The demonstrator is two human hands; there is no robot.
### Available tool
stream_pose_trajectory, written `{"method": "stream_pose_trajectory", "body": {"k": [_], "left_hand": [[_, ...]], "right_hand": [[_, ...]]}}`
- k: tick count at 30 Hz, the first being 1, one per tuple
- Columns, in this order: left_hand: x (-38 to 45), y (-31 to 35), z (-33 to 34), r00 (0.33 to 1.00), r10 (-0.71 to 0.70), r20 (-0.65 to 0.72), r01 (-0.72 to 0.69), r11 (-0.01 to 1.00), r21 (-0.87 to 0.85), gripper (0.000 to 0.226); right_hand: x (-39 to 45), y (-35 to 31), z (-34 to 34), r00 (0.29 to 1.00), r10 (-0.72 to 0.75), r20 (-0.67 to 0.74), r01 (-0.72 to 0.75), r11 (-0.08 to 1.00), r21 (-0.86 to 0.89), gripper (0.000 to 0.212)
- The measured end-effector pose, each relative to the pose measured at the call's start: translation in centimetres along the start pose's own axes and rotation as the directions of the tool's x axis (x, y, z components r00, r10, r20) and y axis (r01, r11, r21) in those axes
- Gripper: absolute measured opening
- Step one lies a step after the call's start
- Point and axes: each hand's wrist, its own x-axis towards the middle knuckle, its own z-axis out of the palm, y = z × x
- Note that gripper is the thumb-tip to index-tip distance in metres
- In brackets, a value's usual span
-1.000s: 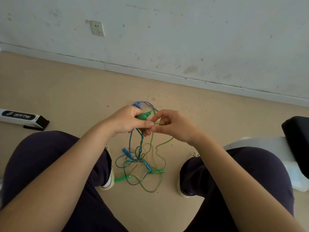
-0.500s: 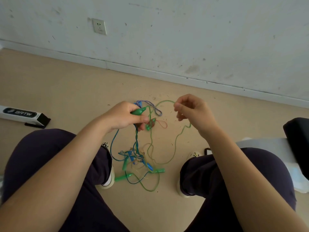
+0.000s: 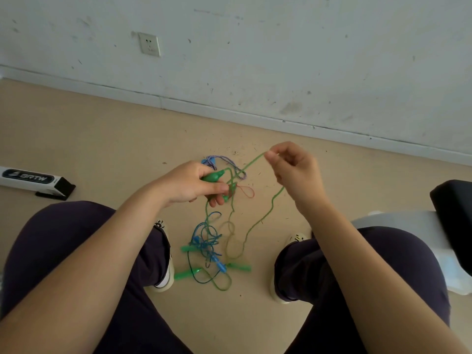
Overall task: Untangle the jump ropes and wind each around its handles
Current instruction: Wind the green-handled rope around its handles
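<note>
- Your left hand (image 3: 190, 183) grips a green handle (image 3: 213, 177).
- Your right hand (image 3: 293, 167) pinches the green rope (image 3: 251, 160).
- The tangle (image 3: 209, 245) lies on the floor (image 3: 102, 139) between your feet.
- Pulling hard could tighten the knots.

The rope tangle (image 3: 212, 249) lies on the floor (image 3: 102, 139) between the person's two shoes. Above it the left hand (image 3: 189, 185) holds a handle (image 3: 213, 177); the right hand (image 3: 293, 169) is to its right. A long box (image 3: 33, 178) lies far left, a wall socket (image 3: 149, 44) behind.
</note>
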Motion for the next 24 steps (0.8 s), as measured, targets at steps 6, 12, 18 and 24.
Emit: {"method": "stream_pose_trajectory", "body": {"k": [6,12,18,24], "left_hand": [[0.0,0.1,0.2,0.998,0.046,-0.050,-0.049,0.997,-0.061,0.023],[0.0,0.4,0.7,0.997,0.076,0.014,-0.073,0.986,-0.146,0.028],[-0.2,-0.5,-1.5,0.997,-0.055,-0.046,0.054,0.998,-0.013,0.021],[-0.3,-0.4,-2.0,1.000,-0.025,-0.012,0.024,0.995,-0.101,0.023]], "right_hand": [[-0.4,0.2,0.1,0.959,0.079,0.271,-0.076,0.997,-0.020,0.018],[-1.4,0.3,1.8,0.905,0.072,0.419,-0.030,0.994,-0.106,0.010],[0.0,0.1,0.1,1.000,0.020,0.003,-0.020,0.996,-0.086,0.010],[-0.3,0.4,0.3,0.987,0.102,0.125,-0.091,0.992,-0.088,0.008]]}}
